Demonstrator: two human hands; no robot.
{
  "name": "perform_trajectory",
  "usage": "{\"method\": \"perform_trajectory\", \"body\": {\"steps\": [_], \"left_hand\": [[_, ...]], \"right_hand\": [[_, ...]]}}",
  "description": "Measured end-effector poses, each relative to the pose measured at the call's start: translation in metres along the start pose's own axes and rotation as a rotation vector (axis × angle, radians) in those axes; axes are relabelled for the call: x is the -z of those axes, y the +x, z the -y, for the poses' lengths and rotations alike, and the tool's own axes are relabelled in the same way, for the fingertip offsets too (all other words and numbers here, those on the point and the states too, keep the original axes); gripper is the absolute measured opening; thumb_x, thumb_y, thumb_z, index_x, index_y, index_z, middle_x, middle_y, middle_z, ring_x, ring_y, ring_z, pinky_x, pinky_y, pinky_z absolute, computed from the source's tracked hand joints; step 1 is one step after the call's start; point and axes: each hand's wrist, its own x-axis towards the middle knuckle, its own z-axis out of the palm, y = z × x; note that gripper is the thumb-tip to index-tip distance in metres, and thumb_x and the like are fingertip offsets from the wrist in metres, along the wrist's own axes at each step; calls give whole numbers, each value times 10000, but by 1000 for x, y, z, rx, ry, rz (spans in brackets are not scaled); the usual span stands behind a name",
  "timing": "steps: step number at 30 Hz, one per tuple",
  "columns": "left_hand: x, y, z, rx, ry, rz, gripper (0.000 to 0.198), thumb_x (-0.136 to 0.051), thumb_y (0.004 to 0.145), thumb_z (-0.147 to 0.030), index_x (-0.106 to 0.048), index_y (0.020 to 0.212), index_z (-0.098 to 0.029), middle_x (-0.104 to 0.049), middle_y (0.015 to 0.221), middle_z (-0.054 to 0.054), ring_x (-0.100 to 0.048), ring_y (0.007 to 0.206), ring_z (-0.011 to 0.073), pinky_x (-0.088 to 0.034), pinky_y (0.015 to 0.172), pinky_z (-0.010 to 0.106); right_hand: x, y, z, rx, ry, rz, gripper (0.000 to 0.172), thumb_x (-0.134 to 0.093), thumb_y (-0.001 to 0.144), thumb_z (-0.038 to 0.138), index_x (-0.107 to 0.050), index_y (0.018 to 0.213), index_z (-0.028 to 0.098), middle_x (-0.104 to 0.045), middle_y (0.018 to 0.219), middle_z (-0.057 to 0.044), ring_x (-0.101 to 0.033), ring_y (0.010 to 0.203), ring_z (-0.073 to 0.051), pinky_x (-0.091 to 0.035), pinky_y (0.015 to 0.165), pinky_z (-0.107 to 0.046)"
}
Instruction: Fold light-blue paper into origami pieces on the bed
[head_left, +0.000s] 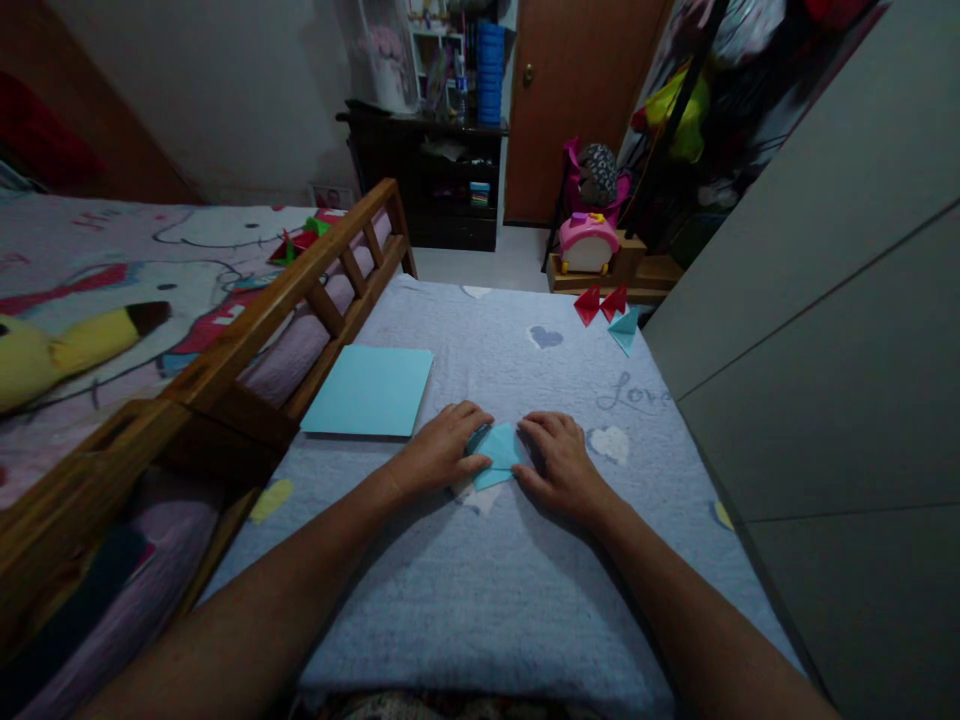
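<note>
A small folded piece of light-blue paper (501,450) lies on the blue cloth between my two hands. My left hand (448,445) grips its left edge, thumb on the near side and fingers on the far side. Around the right edge, the thumb and fingers of my right hand (561,462) hold the paper in the same way. A lower flap of the paper shows below the thumbs. Left of my hands lies a flat stack of square light-blue paper (367,392).
Two red folded paper pieces (588,305) and a light-blue folded piece (624,330) sit at the far right corner of the cloth-covered surface (495,590). A wooden rail (285,310) runs along the left. A pale cabinet (840,330) borders the right.
</note>
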Motion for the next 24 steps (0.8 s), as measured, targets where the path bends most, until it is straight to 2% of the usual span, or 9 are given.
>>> {"method": "perform_trajectory", "body": {"steps": [8, 14, 17, 24], "left_hand": [[0, 1, -2, 71, -57, 15, 487, -731, 762, -235, -594, 1227, -193, -583, 1090, 67, -528, 1117, 259, -429, 1011, 400], [0, 0, -1, 43, -136, -18, 405, -719, 739, -202, -615, 1130, -193, -585, 1055, 53, -543, 1072, 243, -452, 953, 373], [-1, 0, -1, 39, -161, -22, 444, -712, 744, -205, -599, 1173, -200, -582, 1067, 53, -553, 1045, 236, -465, 925, 369], [-3, 1, 0, 79, -98, -15, 462, -743, 739, -235, -624, 1184, -196, -580, 1074, 67, -528, 1087, 259, -434, 983, 408]], "right_hand": [[-3, 1, 0, 15, -33, 25, 454, -650, 846, 363, -591, 1260, 185, -539, 1322, -159, -430, 1230, -342, -320, 1066, -554], [-3, 1, 1, 29, -5, 27, 452, -648, 843, 333, -588, 1264, 179, -547, 1315, -158, -435, 1234, -331, -324, 1066, -543], [-2, 1, 2, 33, 5, 20, 432, -648, 846, 332, -595, 1252, 194, -556, 1303, -157, -441, 1224, -333, -330, 1055, -553], [-1, 2, 3, 29, -6, 36, 418, -651, 849, 340, -607, 1240, 195, -552, 1302, -149, -438, 1225, -326, -332, 1058, -540]]}}
